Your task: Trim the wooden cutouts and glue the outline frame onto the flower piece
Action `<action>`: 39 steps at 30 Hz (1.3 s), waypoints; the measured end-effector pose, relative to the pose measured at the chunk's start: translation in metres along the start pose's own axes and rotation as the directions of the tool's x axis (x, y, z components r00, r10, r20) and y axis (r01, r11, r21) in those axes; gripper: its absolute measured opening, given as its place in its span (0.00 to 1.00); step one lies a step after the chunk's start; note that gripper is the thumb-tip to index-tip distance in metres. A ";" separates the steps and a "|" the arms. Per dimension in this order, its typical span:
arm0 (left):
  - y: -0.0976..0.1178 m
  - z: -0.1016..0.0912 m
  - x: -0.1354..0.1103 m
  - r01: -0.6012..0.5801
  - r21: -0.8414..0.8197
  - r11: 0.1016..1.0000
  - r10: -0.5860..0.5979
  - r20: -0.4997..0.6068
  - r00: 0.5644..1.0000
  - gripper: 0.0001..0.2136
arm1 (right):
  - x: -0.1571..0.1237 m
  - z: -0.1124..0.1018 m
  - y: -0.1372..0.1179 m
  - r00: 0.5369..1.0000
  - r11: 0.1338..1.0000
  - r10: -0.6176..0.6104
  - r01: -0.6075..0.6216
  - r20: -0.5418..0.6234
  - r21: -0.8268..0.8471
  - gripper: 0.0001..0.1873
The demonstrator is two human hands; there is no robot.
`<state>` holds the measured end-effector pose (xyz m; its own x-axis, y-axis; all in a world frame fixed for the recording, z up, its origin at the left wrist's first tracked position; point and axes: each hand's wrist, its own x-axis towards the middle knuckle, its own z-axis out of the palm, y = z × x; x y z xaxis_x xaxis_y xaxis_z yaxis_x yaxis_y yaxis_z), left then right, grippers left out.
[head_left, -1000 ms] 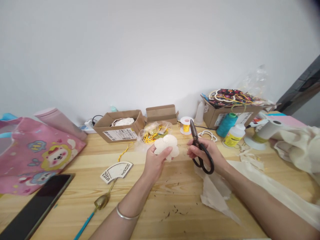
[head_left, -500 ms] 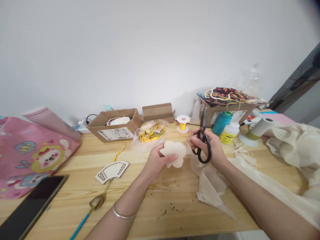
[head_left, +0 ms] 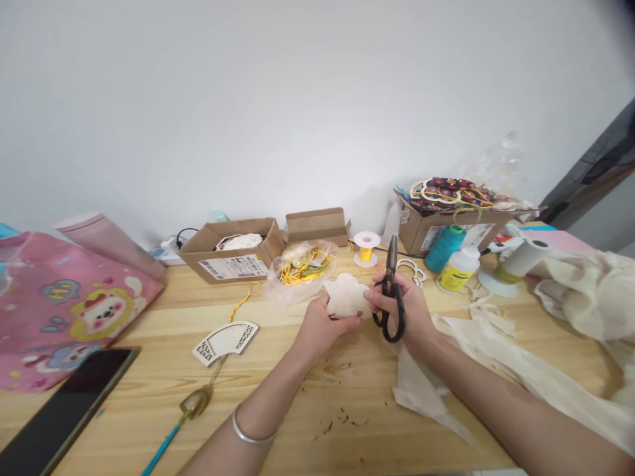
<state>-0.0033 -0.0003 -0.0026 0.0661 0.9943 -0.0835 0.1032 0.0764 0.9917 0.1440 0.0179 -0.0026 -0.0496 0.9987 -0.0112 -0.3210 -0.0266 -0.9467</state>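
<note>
A cream scalloped fabric piece (head_left: 344,295) is held above the middle of the table. My left hand (head_left: 323,325) pinches its lower left side between thumb and fingers. My right hand (head_left: 407,308) grips black-handled scissors (head_left: 391,291), blades pointing up, and its fingertips also touch the right edge of the fabric piece. Under my right wrist lies a loose scrap of cream cloth (head_left: 421,390). Beyond the right hand, a white scalloped outline frame (head_left: 411,270) rests on the table.
Cardboard boxes (head_left: 233,248), a bag of yellow cords (head_left: 307,271), a yellow thread spool (head_left: 366,250), a teal thread cone (head_left: 445,248) and a glue bottle (head_left: 459,270) line the back. A fan-shaped ornament (head_left: 225,340) and phone (head_left: 64,410) lie left; bunched cloth (head_left: 590,297) sits right.
My right hand, with the scissors, has moved left to the fabric piece, and its fingers now touch that edge. The fabric piece has tilted. The white outline frame has come into sight.
</note>
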 end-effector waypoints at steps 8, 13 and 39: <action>-0.009 -0.020 0.011 -0.053 -0.132 0.990 0.045 -0.068 0.997 0.14 | 0.002 -0.003 -0.007 0.995 0.991 0.047 -0.036 -0.087 0.128 0.20; -0.001 -0.012 0.005 -0.039 -0.503 0.864 0.065 0.034 0.997 0.18 | 0.000 0.000 -0.003 0.997 0.989 0.051 -0.041 -0.065 0.141 0.20; 0.024 -0.073 -0.041 -0.040 0.537 0.843 0.127 -0.128 0.984 0.13 | -0.046 -0.060 -0.091 0.952 -0.048 0.008 0.307 0.307 -0.950 0.15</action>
<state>-0.0759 -0.0338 0.0313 -0.0484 0.9972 0.0566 0.6171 -0.0147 0.7867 0.2320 -0.0226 0.0649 -0.3404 0.9368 0.0802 0.8991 0.3493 -0.2640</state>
